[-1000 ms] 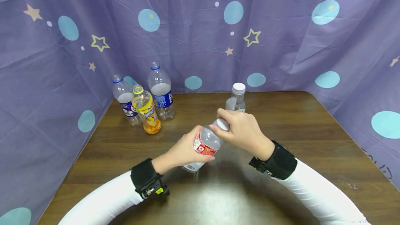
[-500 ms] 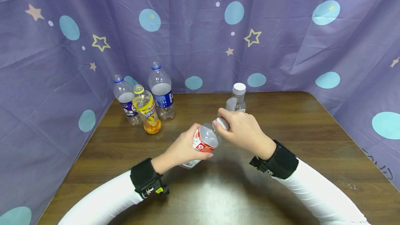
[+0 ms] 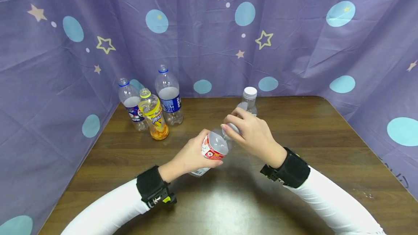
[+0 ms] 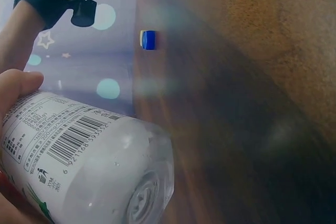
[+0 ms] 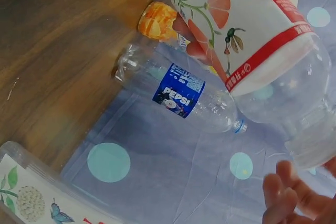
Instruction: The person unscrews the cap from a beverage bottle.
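My left hand (image 3: 192, 153) grips a clear plastic bottle (image 3: 218, 143) around its white-and-red label, tilted with its neck toward the right. In the left wrist view the bottle's base (image 4: 139, 182) and barcode show. My right hand (image 3: 253, 133) is bent round the white bottle cap (image 3: 234, 127), thumb at one side and index finger raised over it. In the right wrist view the curled fingers (image 5: 286, 198) stand just below the cap (image 5: 313, 142), which sits on the neck. Fruit and an insect are printed on the label (image 5: 231, 30).
Two capless Pepsi bottles (image 3: 171, 102) (image 3: 134, 110) and a yellow-labelled bottle (image 3: 156, 119) with orange contents stand at the back left. A white-capped bottle (image 3: 250, 95) stands behind my right hand. A purple curtain (image 3: 202, 28) borders the wooden table (image 3: 294, 119).
The bottle has tipped slightly further and its base shifted left. My right fingers have loosened and lifted at the cap, with the index finger now higher.
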Available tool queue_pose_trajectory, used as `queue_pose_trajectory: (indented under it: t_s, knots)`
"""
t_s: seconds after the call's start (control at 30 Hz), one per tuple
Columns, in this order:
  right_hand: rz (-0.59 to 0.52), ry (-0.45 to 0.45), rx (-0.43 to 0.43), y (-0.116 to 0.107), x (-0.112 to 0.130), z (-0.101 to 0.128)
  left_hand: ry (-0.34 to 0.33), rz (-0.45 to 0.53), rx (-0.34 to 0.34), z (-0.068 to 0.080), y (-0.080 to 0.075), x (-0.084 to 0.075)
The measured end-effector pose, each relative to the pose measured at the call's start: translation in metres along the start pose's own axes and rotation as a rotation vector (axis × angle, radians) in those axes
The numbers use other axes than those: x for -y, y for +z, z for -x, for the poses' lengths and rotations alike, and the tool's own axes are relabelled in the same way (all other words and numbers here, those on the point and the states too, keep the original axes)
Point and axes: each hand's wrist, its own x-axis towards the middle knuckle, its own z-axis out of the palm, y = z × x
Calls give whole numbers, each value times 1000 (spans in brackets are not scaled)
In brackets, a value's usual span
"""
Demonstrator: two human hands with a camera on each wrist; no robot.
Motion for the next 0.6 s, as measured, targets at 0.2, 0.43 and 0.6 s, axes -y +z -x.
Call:
queue_pose_trajectory:
  t_s: [0.2, 0.43, 0.6]
  knots:
    - [18, 159, 35, -3, 4, -4, 10, -17, -20, 0, -1, -3]
    - [63, 269, 158, -6, 6, -3, 5, -30, -16, 0, -1, -3]
    - [-8, 209, 162, -6, 4, -3, 8, -23, -36, 1, -2, -2]
